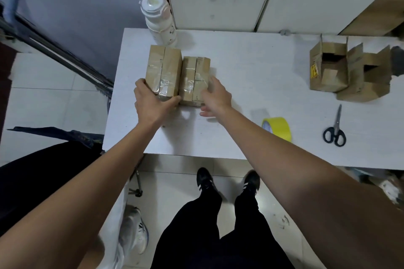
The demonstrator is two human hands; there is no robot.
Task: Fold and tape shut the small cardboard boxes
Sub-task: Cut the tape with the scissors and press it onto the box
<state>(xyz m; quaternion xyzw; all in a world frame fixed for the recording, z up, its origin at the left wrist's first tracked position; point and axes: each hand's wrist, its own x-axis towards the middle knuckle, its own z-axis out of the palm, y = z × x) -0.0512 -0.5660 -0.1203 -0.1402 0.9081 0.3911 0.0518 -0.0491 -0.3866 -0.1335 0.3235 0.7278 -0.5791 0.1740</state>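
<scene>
Head view: left hand (150, 102) grips taped box (164, 72), hiding its near end; right hand (215, 96) relaxed.

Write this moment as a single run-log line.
left hand: grips taped box | right hand: open beside second taped box | open boxes, tape, scissors: untouched
</scene>
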